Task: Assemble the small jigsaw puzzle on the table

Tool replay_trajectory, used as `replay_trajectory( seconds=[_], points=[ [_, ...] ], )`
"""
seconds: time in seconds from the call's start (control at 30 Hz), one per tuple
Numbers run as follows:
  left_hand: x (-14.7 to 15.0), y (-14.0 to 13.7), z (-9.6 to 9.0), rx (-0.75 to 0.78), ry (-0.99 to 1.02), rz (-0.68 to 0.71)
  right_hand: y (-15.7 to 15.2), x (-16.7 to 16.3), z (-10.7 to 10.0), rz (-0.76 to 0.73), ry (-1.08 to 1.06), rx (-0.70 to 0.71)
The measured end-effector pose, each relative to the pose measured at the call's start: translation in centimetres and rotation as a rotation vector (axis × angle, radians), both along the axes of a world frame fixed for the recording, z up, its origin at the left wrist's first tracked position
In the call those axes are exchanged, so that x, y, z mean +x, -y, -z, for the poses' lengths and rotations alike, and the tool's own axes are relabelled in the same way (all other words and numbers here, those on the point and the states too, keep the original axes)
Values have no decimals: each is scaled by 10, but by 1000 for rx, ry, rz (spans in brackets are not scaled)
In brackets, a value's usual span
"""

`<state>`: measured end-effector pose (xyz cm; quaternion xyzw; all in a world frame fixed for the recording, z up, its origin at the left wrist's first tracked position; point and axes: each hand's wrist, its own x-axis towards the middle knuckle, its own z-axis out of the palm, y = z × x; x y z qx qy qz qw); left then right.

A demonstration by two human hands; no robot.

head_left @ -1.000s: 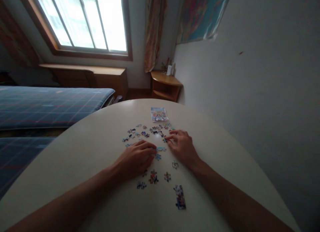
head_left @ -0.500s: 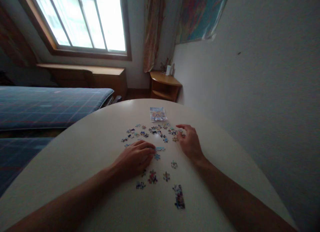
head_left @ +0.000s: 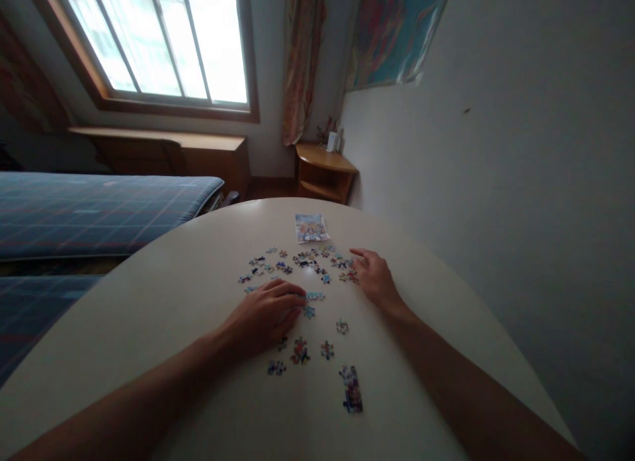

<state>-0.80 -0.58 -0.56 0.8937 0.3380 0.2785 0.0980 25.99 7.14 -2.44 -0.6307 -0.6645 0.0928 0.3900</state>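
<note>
My left hand [head_left: 270,313] lies on the table, palm down, with its fingers stretched over a light-blue row of jigsaw pieces [head_left: 315,295] and covering the middle of it. Just under its fingertips sits a loose blue piece [head_left: 309,312]. At the right edge of the scattered pieces [head_left: 342,262], my right hand [head_left: 374,276] is open, index finger extended; its other fingers curl partly out of sight. Nearer me are a joined strip of dark pieces [head_left: 352,389], a reddish joined cluster [head_left: 300,350] and single pieces such as a pale one [head_left: 342,326].
A small printed picture sheet [head_left: 311,228] lies beyond the pieces on the round white table [head_left: 208,249]. The wall [head_left: 496,183] runs close along the right. A bed with a plaid mattress [head_left: 99,213] stands to the left, and a corner shelf [head_left: 327,158] is behind.
My right hand has turned slightly at the edge of the pieces, and its thumb is now hidden. The left hand stays in place; the whole view has shifted a little.
</note>
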Motion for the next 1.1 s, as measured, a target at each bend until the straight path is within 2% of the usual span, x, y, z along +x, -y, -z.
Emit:
replay_trajectory(
  seconds=[0.4, 0.87, 1.1],
  points=[
    [1, 1, -3, -4, 2, -6, 20, -16, -13, -51, 382, -123],
    [1, -1, 0, -9, -16, -10, 21, -17, -16, -77, 257, -91],
    [0, 0, -1, -5, -1, -2, 16, -11, -10, -86, 209, -60]
  ],
)
